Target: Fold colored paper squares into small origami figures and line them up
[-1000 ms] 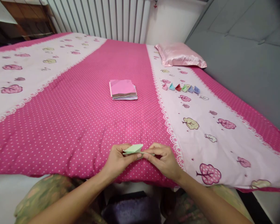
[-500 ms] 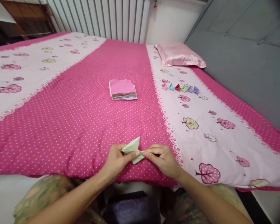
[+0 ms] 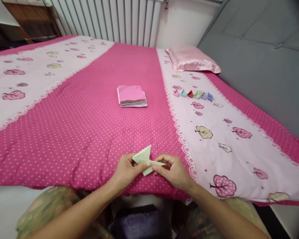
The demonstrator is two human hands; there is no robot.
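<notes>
A pale green sheet of origami paper (image 3: 143, 154), folded into pointed flaps, is held between my two hands just above the near edge of the bed. My left hand (image 3: 128, 168) pinches it from the left, thumb lying across the front of the folds. On the other side my right hand (image 3: 173, 170) grips the lower right part, its thumb under a narrow flap that points right. The fingers behind the paper are partly hidden.
A stack of coloured square paper (image 3: 131, 94), pink on top, lies mid-bed. Several small folded paper pieces (image 3: 190, 94) sit in a row to the right. Behind them is a pink pillow (image 3: 193, 59). A grey headboard (image 3: 259, 63) borders the right side.
The narrow right flap of the green paper now shows fully, pointing right, where my right fingers covered it before. My right thumb has shifted lower on the paper.
</notes>
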